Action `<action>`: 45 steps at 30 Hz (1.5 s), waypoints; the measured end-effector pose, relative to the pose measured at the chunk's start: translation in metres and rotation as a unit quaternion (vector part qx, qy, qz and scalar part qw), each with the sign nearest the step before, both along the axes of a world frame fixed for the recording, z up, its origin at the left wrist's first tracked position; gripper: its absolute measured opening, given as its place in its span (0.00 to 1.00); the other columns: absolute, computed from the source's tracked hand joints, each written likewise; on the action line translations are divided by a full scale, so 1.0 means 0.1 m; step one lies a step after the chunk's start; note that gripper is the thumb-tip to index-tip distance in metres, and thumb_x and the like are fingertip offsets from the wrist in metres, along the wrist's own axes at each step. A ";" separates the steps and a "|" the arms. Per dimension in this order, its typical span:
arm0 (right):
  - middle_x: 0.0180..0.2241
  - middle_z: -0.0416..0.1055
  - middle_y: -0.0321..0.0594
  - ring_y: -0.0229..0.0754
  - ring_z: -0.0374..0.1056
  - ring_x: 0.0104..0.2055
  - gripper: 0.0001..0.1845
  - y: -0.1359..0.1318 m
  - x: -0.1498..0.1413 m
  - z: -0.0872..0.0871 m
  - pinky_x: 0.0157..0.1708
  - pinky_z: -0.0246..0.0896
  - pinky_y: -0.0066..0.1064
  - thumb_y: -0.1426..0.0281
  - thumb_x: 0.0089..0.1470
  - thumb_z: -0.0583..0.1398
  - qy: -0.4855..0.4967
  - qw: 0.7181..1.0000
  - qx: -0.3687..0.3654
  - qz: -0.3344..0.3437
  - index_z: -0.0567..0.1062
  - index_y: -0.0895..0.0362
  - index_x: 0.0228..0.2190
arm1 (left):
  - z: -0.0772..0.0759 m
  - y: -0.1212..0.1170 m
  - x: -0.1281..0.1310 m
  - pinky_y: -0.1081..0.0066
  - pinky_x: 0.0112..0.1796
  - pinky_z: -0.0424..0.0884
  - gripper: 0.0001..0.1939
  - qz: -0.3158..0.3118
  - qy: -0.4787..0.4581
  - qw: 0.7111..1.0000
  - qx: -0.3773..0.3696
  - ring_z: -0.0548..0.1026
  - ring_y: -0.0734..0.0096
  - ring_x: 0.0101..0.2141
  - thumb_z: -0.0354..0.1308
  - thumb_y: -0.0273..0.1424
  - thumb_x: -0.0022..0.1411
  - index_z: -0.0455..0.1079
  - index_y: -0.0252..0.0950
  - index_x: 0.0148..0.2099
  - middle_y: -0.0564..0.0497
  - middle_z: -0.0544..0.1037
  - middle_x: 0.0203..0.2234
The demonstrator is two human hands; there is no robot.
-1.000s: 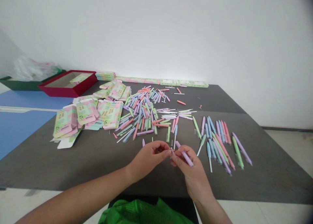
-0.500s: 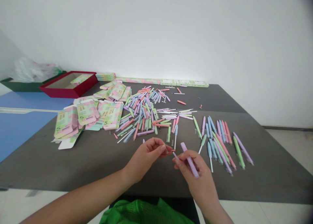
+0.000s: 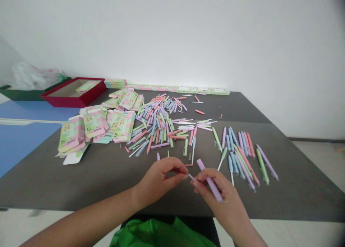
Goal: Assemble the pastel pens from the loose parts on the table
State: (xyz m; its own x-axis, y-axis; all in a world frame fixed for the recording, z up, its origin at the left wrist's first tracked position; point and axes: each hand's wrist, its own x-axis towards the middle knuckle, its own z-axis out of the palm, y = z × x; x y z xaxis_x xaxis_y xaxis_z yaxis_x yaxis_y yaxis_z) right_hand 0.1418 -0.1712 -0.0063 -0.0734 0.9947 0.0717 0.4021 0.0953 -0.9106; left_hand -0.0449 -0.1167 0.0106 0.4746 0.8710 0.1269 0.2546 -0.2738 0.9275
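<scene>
Close above the table, my left hand (image 3: 167, 180) pinches thumb and forefinger at one end of a thin lilac stick (image 3: 191, 177). A small part may be hidden in that pinch; I cannot make it out. My right hand (image 3: 219, 193) grips a lilac pen barrel (image 3: 210, 181) slantwise, and its fingertips hold the other end of the stick. Just beyond my fingers lies a small red pen part (image 3: 189, 165). A blue pen piece with a white refill (image 3: 193, 150) lies farther off.
A heap of pastel pen parts (image 3: 159, 121) covers the table's middle. To the right lie several pens (image 3: 242, 160) in rows. Printed cartons (image 3: 94, 123) are piled at left, near a red box (image 3: 72, 99) and a green tray (image 3: 24, 95). Flat boxes (image 3: 185, 89) line the wall.
My left hand has moved slightly down, and its pinch now meets the end of the lilac stick. The right hand has shifted a little down with the barrel.
</scene>
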 end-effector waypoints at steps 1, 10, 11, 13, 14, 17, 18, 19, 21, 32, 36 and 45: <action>0.27 0.71 0.36 0.38 0.68 0.28 0.05 0.01 0.00 0.01 0.27 0.61 0.26 0.65 0.53 0.58 -0.008 1.000 0.000 0.007 0.69 0.54 0.29 | 0.00 0.00 0.00 0.73 0.35 0.67 0.05 -0.007 0.000 1.000 0.004 0.72 0.72 0.33 0.56 0.31 0.56 0.71 0.34 0.33 0.49 0.75 0.30; 0.23 0.68 0.33 0.37 0.63 0.24 0.02 0.12 0.11 0.14 0.24 0.57 0.25 0.70 0.51 0.56 -0.132 0.988 0.009 0.080 0.69 0.54 0.28 | -0.01 0.05 -0.03 0.73 0.37 0.67 0.09 -0.076 0.056 0.994 0.058 0.71 0.71 0.34 0.54 0.33 0.59 0.73 0.35 0.35 0.48 0.74 0.30; 0.23 0.68 0.33 0.36 0.63 0.24 0.02 0.13 0.12 0.16 0.24 0.56 0.25 0.70 0.51 0.56 -0.145 0.985 0.013 0.088 0.69 0.54 0.27 | -0.01 0.06 -0.04 0.73 0.36 0.67 0.09 -0.083 0.064 0.992 0.063 0.71 0.71 0.34 0.53 0.33 0.59 0.73 0.35 0.36 0.48 0.74 0.31; 0.24 0.68 0.33 0.37 0.64 0.25 0.02 0.15 0.12 0.18 0.25 0.56 0.25 0.71 0.51 0.56 -0.161 0.981 0.025 0.109 0.69 0.54 0.27 | 0.01 0.06 -0.03 0.74 0.37 0.66 0.09 -0.102 0.077 0.989 0.069 0.71 0.72 0.34 0.53 0.32 0.60 0.73 0.36 0.36 0.48 0.73 0.31; 0.24 0.68 0.33 0.37 0.64 0.26 0.02 0.16 0.12 0.19 0.27 0.56 0.25 0.71 0.51 0.56 -0.162 0.979 0.030 0.118 0.69 0.54 0.27 | 0.02 0.06 -0.03 0.74 0.37 0.66 0.09 -0.112 0.082 0.988 0.069 0.71 0.72 0.35 0.53 0.32 0.60 0.74 0.36 0.36 0.48 0.73 0.32; 0.25 0.69 0.34 0.37 0.65 0.27 0.02 0.18 0.11 0.19 0.28 0.57 0.26 0.71 0.51 0.57 -0.144 0.979 0.039 0.137 0.69 0.54 0.28 | 0.03 0.03 0.01 0.73 0.39 0.65 0.08 -0.128 0.067 0.989 0.040 0.71 0.71 0.36 0.54 0.31 0.59 0.74 0.36 0.36 0.47 0.74 0.33; 0.25 0.69 0.34 0.37 0.65 0.26 0.01 0.18 0.10 0.18 0.28 0.57 0.26 0.71 0.50 0.57 -0.134 0.981 0.039 0.136 0.69 0.54 0.27 | 0.01 0.02 0.03 0.73 0.39 0.66 0.08 -0.119 0.050 0.992 0.011 0.71 0.71 0.36 0.54 0.31 0.58 0.74 0.35 0.36 0.47 0.74 0.33; 0.24 0.69 0.33 0.37 0.64 0.26 0.01 0.19 0.08 0.16 0.27 0.57 0.25 0.70 0.50 0.58 -0.121 0.983 0.038 0.131 0.69 0.54 0.27 | -0.01 0.00 0.06 0.73 0.38 0.66 0.08 -0.105 0.025 0.994 -0.032 0.71 0.70 0.35 0.55 0.32 0.58 0.73 0.35 0.35 0.48 0.74 0.32; 0.24 0.68 0.33 0.36 0.64 0.24 0.02 0.19 0.06 0.11 0.26 0.57 0.25 0.69 0.49 0.58 -0.084 0.990 0.032 0.113 0.69 0.54 0.26 | -0.07 -0.03 0.10 0.72 0.37 0.67 0.07 -0.074 -0.043 0.985 -0.151 0.72 0.71 0.34 0.58 0.33 0.56 0.72 0.34 0.35 0.49 0.75 0.31; 0.25 0.67 0.35 0.39 0.64 0.27 0.11 0.02 -0.07 -0.18 0.29 0.61 0.31 0.59 0.54 0.54 0.340 0.940 0.017 0.032 0.65 0.52 0.35 | -0.14 0.00 0.15 0.73 0.36 0.66 0.11 0.077 -0.229 0.906 -0.348 0.71 0.77 0.29 0.65 0.32 0.48 0.72 0.34 0.34 0.54 0.74 0.26; 0.20 0.61 0.32 0.37 0.58 0.20 0.09 -0.01 -0.09 -0.20 0.20 0.55 0.28 0.60 0.55 0.51 0.462 0.886 -0.047 0.006 0.65 0.52 0.32 | -0.03 0.03 0.17 0.74 0.36 0.65 0.10 0.105 -0.216 0.923 -0.300 0.71 0.76 0.30 0.64 0.32 0.49 0.72 0.34 0.34 0.54 0.74 0.26; 0.21 0.65 0.35 0.37 0.61 0.23 0.05 -0.01 -0.11 -0.26 0.23 0.55 0.27 0.66 0.55 0.54 0.501 0.861 -0.050 0.065 0.68 0.54 0.32 | 0.05 0.06 0.21 0.75 0.33 0.65 0.08 0.090 -0.108 0.966 -0.217 0.70 0.75 0.30 0.61 0.31 0.50 0.72 0.34 0.35 0.54 0.75 0.27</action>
